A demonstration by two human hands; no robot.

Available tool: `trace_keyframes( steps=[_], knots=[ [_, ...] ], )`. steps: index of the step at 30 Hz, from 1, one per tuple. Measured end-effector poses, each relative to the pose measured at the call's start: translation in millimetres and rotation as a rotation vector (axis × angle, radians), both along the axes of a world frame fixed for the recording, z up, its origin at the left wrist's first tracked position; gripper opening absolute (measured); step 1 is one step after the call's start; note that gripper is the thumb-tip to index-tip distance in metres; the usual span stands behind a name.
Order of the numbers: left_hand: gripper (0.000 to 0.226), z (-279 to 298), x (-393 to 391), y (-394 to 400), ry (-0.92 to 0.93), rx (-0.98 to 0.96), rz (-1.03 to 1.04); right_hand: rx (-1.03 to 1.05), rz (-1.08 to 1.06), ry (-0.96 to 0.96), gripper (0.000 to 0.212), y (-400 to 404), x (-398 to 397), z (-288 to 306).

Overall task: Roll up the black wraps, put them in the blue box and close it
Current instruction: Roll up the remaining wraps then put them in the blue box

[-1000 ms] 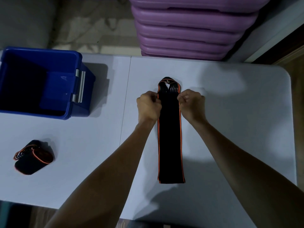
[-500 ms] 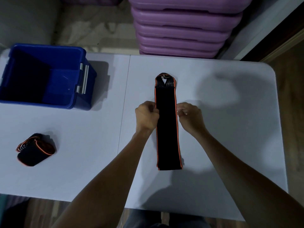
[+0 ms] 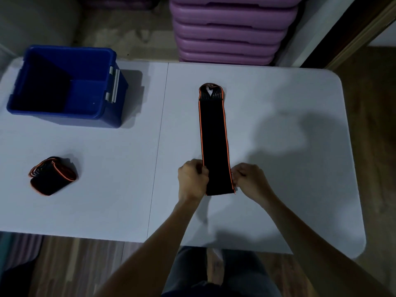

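Head view, rolling stage. A long black wrap [image 3: 214, 138] with orange edging lies flat and straight on the white worktop [image 3: 278, 99], its ribbed end pointing away from the person; laid out like this, it can be rolled evenly from the near end. The left hand [image 3: 192, 181] and right hand [image 3: 249, 181] flank that near end, fingers curled and pinching the wrap's two long edges just above its lower corners, apparently to keep the strip square as the first turn is started. A second wrap [image 3: 52, 175], already rolled, rests on the worktop well to the left, not yet stowed. The blue box [image 3: 107, 112] stands open at the far left corner, near the rolled wrap, so both rolls can be dropped in afterwards; its lid is not visible. A stack of purple plastic items [image 3: 231, 28] stands beyond the worktop.
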State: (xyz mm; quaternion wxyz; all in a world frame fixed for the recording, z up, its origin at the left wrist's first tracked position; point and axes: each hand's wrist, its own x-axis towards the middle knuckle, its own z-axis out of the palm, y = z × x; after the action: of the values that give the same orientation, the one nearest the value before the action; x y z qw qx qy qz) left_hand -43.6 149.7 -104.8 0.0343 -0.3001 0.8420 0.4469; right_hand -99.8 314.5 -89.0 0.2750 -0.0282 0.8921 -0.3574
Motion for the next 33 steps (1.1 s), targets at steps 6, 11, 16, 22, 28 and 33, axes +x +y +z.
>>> trace_keyframes(
  steps=[6,11,16,22,28,33],
  knots=[
    [0.038,15.8,27.8,1.0,0.131,-0.209,-0.268,-0.114,0.051,0.214,0.037,20.7,19.7,-3.3],
    [0.060,13.8,53.7,15.4,-0.008,-0.433,-0.731,-0.040,0.698,0.493,0.041,34.1,36.7,-2.2],
    [0.032,17.0,42.7,22.8,0.026,-0.327,-0.544,0.023,0.597,0.466,0.019,18.8,31.1,-10.6],
    [0.020,23.1,21.1,8.4,0.003,-0.185,-0.462,0.119,0.391,0.191,0.031,-5.5,8.4,0.2],
    [0.022,23.1,6.2,11.9,-0.078,-0.203,-0.355,0.129,0.367,0.459,0.012,-4.6,11.0,-11.9],
    [0.027,25.5,8.0,8.8,-0.124,-0.445,-0.441,0.165,0.636,0.745,0.021,8.0,22.7,-19.5]
  ],
)
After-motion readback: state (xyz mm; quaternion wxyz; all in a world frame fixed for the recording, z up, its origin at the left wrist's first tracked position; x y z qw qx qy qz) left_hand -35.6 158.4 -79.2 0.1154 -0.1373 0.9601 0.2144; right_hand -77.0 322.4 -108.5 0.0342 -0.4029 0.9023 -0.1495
